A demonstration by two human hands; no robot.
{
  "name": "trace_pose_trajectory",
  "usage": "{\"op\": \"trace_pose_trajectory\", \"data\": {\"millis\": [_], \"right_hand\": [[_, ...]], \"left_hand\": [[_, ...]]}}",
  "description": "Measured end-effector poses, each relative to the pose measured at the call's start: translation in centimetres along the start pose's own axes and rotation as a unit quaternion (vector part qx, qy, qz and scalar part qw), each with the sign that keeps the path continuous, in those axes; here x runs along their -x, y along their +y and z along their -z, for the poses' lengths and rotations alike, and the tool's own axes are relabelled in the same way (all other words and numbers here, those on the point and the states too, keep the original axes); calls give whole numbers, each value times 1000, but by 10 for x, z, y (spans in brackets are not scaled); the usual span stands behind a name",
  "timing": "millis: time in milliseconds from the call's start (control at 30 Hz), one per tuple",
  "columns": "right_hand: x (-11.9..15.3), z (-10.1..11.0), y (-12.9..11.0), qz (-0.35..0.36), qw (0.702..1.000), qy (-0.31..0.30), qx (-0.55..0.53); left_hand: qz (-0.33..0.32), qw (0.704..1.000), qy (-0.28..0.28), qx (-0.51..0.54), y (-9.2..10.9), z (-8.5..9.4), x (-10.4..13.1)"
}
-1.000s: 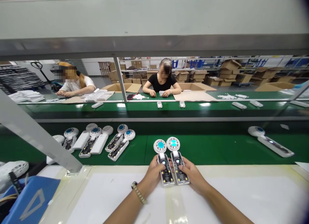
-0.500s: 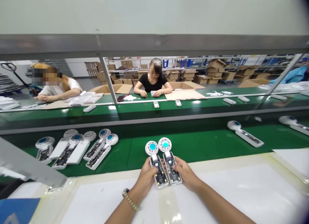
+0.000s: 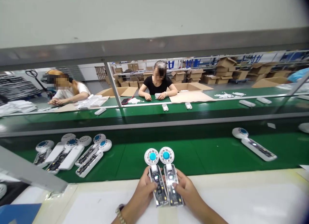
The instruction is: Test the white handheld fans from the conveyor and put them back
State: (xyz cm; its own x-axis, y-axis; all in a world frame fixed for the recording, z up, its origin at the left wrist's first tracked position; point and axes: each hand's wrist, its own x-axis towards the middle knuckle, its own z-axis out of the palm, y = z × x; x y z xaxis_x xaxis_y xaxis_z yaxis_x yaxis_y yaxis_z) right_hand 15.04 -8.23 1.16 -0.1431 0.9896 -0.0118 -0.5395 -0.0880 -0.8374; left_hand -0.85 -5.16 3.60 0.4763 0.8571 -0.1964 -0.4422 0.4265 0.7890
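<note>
- left hand (image 3: 145,189) is gripping left fan (image 3: 156,182), thumb pressing on its circuit board
- right hand (image 3: 186,187) is gripping right fan (image 3: 171,182), thumb lying on its board
- both held fans are leaning side by side above the near edge of the table (image 3: 217,195), lights glowing on their boards
- more fans (image 3: 71,157) are lying clustered at left on the green belt (image 3: 200,156)
- lone fan (image 3: 258,149) is lying at right
- person (image 3: 158,85) opposite is handling a white part (image 3: 157,96)

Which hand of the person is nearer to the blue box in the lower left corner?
The left hand. It holds one fan to the right of the blue box, across the white tabletop; the right hand, holding another fan, is farther right.
</note>
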Motion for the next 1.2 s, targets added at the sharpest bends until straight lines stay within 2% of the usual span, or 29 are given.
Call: {"op": "trace_pose_trajectory", "data": {"millis": [200,367,600,767,1033,1200], "right_hand": [[0,4,7,8,999,37,6],[-1,4,-2,-15,1000,6,12],[-2,2,-3,0,1000,-1,8],[-3,3,1,1,1000,23,10],[1,-2,-8,-23,1000,13,13],[2,-6,-13,-41,999,16,6]], "left_hand": [[-5,1000,0,-27,1,-1,0],[2,998,38,-43,0,-3,-2],[-10,999,12,-37,-1,0,-3],[-20,999,6,-47,-3,2,-4],[-22,998,5,-66,1,-4,1],[-37,997,11,-63,-5,2,-3]]}}
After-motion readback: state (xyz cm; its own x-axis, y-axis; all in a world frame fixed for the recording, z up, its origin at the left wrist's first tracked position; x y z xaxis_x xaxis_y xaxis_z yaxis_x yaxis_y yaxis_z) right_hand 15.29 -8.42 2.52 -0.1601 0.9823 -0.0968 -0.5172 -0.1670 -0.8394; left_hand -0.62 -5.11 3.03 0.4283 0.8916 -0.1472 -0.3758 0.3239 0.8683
